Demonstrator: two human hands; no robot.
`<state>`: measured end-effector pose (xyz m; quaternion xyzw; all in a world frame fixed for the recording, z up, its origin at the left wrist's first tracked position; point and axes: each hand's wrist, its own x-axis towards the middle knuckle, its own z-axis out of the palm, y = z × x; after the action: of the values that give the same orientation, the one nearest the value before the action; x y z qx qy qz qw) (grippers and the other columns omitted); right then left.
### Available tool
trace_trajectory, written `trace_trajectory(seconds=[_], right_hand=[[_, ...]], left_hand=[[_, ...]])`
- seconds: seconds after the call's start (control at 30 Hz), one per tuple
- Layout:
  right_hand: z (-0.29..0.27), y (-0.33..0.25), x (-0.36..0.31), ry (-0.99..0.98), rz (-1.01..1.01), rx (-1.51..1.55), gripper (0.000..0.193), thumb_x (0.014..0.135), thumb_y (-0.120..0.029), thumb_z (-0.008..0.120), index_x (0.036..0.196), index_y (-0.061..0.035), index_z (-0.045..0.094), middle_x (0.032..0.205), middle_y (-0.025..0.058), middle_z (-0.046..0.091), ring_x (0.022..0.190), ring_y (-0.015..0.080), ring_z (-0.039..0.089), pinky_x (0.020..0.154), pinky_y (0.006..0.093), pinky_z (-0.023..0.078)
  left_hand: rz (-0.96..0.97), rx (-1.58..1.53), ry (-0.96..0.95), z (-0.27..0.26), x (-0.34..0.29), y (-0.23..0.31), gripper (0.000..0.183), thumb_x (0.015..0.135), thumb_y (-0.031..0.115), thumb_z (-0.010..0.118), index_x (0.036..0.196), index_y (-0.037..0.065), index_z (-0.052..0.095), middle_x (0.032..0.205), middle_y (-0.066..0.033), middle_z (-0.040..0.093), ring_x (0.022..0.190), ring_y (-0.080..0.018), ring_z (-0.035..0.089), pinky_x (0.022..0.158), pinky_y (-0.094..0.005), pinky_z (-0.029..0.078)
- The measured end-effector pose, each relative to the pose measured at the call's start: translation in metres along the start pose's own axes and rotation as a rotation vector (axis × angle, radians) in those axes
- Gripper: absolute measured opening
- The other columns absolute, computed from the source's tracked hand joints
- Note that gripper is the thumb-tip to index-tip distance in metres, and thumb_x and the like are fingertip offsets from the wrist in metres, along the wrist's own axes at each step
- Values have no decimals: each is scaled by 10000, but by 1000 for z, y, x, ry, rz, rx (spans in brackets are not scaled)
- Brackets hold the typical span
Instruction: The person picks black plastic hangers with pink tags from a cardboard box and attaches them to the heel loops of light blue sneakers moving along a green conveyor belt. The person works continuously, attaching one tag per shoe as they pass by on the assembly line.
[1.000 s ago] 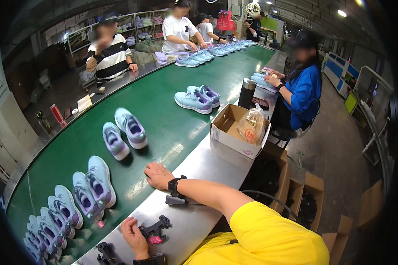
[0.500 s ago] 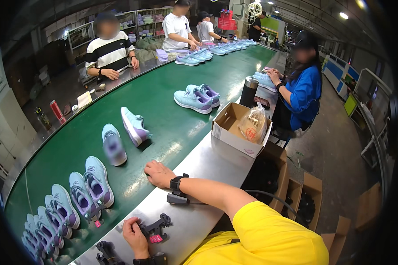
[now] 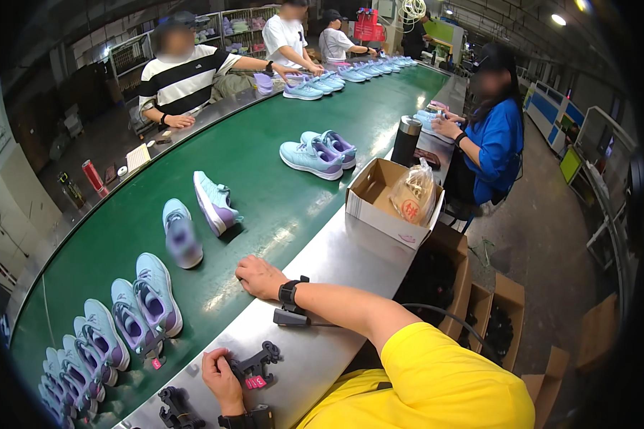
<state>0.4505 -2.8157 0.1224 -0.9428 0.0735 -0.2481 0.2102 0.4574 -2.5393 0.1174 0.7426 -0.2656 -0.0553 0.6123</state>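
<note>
Fingers (image 3: 245, 271) bend on my right hand (image 3: 262, 278) at the bench (image 3: 336, 254) edge, perhaps for support; I can't tell either hand's grip. Black plastic fitting (image 3: 253, 363): my left hand's (image 3: 222, 381) two o'clock, seemingly kept handy. Blue shoes (image 3: 211, 201) sit ten-o'clockward of my right, on the green belt (image 3: 257, 196).

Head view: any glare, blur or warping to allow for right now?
In the head view, pale glare streaks the green belt and the steel counter shines; a smeared patch covers part of one shoe; straight edges bow toward the dark rim; the left hand and right hand look fairly sharp.
</note>
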Motion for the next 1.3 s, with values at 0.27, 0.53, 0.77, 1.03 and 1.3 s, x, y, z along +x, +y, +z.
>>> trace_trajectory(seconds=[0.27, 0.53, 0.77, 1.03, 1.3], right_hand=[[1, 1, -3, 12, 47, -2, 67, 799, -91, 520, 817, -61, 577, 941, 110, 526, 952, 296, 494, 836, 404, 442], [-1, 11, -3, 63, 32, 26, 83, 805, -102, 523, 798, -44, 582, 905, 132, 547, 927, 332, 522, 799, 426, 460], [2, 10, 5, -14, -37, 5, 114, 775, -94, 522, 783, -17, 605, 910, 171, 572, 914, 350, 527, 813, 429, 453], [-9, 2, 2, -54, -4, -1, 73, 756, -76, 597, 822, -58, 623, 949, 125, 579, 947, 320, 523, 849, 403, 439], [-12, 9, 0, -71, -15, -38, 87, 751, -89, 611, 835, -76, 627, 982, 106, 577, 978, 308, 514, 863, 391, 437]], left_hand=[[-8, 0, -3, 1, 0, 1, 140, 912, -12, 446, 885, -14, 583, 850, -40, 593, 793, -122, 558, 759, -246, 448], [6, 21, 18, 11, -3, -2, 145, 897, -11, 457, 867, -9, 599, 832, -46, 599, 794, -125, 558, 751, -254, 448], [54, 113, 85, 8, 4, 6, 77, 823, 31, 553, 827, 35, 630, 778, -117, 574, 762, -286, 553, 706, -373, 434], [110, 151, 89, 7, 2, 11, 132, 833, 22, 533, 866, 43, 659, 818, -93, 653, 794, -276, 580, 772, -373, 466], [144, 147, 121, 15, 0, 11, 128, 824, 35, 530, 846, 46, 656, 760, -95, 643, 765, -295, 581, 906, -407, 428]])
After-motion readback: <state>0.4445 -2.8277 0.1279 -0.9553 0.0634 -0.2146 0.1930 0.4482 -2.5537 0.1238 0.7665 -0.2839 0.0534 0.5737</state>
